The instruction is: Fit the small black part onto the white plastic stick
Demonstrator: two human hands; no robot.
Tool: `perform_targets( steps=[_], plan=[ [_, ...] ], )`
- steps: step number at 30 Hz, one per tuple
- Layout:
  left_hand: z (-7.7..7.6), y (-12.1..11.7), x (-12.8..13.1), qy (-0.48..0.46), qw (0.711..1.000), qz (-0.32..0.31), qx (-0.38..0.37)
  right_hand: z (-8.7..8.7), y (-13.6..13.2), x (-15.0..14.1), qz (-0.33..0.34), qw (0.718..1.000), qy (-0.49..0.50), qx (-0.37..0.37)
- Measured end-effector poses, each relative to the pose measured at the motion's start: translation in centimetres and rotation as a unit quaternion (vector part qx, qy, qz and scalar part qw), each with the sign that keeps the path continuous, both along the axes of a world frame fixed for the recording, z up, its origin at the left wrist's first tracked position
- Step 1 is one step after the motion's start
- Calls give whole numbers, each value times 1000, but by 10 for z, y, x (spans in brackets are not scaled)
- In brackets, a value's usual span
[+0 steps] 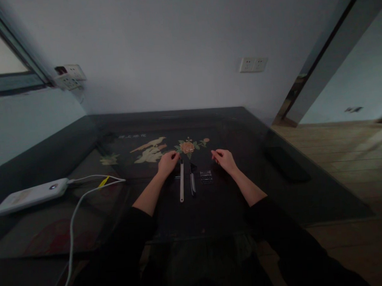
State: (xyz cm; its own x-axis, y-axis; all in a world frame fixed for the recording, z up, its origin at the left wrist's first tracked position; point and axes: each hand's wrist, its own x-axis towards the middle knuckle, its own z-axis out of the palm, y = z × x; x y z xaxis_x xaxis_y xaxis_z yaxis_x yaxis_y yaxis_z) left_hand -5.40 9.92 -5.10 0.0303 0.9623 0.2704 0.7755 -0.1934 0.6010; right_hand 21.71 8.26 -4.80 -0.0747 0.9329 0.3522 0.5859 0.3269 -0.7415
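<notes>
My left hand [169, 162] is closed, its fingers curled and fingertips close to the dark top end of a slim beige stick [181, 182] with a small hole at its lower end. Whether the fingers touch that stick, or pinch something small, is not clear. To the right of the stick lies a narrow black and silver tool [193, 184] with a dark upper end. Beside it is a small clear plastic case [206, 176]. My right hand [225, 159] hovers or rests beyond the case to the right, fingers pinched together; anything in them is too small to see.
A dark glass-topped table [195, 220] carries a flower-and-bird picture [152, 149]. On the left lies a white power bank [32, 196] with a white cable [71, 228]. A flat black object [286, 164] lies on the right. The wall behind has sockets [253, 64].
</notes>
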Motion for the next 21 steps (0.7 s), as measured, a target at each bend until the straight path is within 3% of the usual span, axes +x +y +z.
perform_targets(
  steps=[10, 15, 21],
  plan=[
    [6, -2, -1, -9, 1000, -15, 8, 3, -1, -2, -5, 1000, -22, -2],
    [16, -5, -2, -13, 999, -35, 18, 6, -4, -4, 3, 999, -44, -3],
    [32, -18, 3, 9, 998, -16, 53, 11, -8, -8, -12, 996, -87, -11]
  ],
)
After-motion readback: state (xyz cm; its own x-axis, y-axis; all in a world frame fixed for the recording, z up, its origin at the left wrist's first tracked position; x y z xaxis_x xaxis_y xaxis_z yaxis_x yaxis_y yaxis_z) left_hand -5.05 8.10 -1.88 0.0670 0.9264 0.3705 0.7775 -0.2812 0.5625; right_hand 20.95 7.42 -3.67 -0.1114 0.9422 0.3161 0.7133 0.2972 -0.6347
